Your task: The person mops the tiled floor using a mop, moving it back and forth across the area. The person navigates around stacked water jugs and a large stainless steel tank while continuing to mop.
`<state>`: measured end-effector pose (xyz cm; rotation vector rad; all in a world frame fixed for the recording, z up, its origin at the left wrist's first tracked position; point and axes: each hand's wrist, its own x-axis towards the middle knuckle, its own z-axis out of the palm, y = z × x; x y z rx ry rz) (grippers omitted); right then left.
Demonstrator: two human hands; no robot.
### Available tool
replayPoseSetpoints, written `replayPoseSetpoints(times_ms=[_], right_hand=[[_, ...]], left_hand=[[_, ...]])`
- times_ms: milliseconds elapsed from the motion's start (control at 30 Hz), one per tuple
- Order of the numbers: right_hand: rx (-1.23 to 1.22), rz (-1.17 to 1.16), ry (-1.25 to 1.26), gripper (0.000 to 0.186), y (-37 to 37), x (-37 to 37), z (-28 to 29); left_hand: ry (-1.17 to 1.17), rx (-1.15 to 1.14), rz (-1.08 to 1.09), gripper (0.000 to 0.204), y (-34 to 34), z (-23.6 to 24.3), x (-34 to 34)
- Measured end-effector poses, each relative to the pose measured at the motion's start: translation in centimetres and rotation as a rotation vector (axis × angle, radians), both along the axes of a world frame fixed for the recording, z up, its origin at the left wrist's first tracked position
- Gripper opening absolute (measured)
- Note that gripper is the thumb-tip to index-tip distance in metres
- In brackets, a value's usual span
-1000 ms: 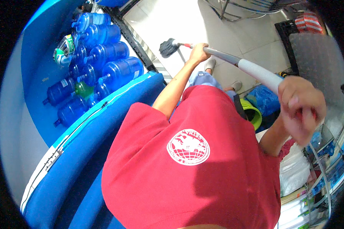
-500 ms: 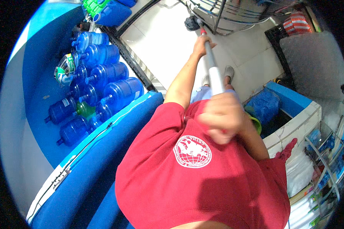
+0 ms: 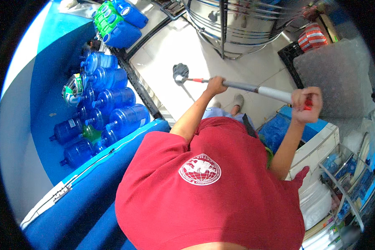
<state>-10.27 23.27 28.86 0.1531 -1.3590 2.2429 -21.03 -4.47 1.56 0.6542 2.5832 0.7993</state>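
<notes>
The left hand (image 3: pixel 216 85) wraps around the mop (image 3: pixel 242 86) low on its handle, the right hand (image 3: pixel 307 104) around the red-tipped top end; the mop's head is over the pale floor (image 3: pixel 154 62). At left, blue jugs (image 3: pixel 116 98) lie piled on their sides, contents unclear. Beyond are blue cans (image 3: pixel 123 36) and green cans (image 3: pixel 105 18). At right, a clear case (image 3: pixel 340 194) holds small blue items.

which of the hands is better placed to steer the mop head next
Probably the left hand: it grips the pole nearer the mop head, while the right hand holds the far end.
</notes>
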Motion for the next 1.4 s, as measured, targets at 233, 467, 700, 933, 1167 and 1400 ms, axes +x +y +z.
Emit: replayPoseSetpoints(times_ms=[233,467,700,933,1167,1400], right_hand=[[-0.116,-0.255,-0.311,0.029,0.5,3.1,-10.5],[-0.134,-0.015,-0.139,0.025,1.2,3.8,-5.0],[0.227,-0.038,0.086,0.016,-1.4,4.5,5.3],[0.603,0.145,0.239,0.034,-15.5,0.1,8.7],[0.689,0.236,0.023,0.011,-25.9,-3.4,8.0],[0.999,0.571,0.283,0.018,-38.6,-12.8,1.7]], left_hand=[[-0.331,-0.375,-0.099,0.041,-1.6,-1.9,5.6],[-0.133,-0.114,-0.26,0.034,-0.3,0.0,3.4],[-0.059,-0.061,-0.466,0.03,1.2,-1.4,0.9],[0.348,0.184,-0.168,0.019,-7.6,-1.6,-6.0],[0.125,0.161,0.143,0.022,-14.4,-0.3,-11.8],[0.294,0.062,0.358,0.011,-22.5,-1.9,-20.2]])
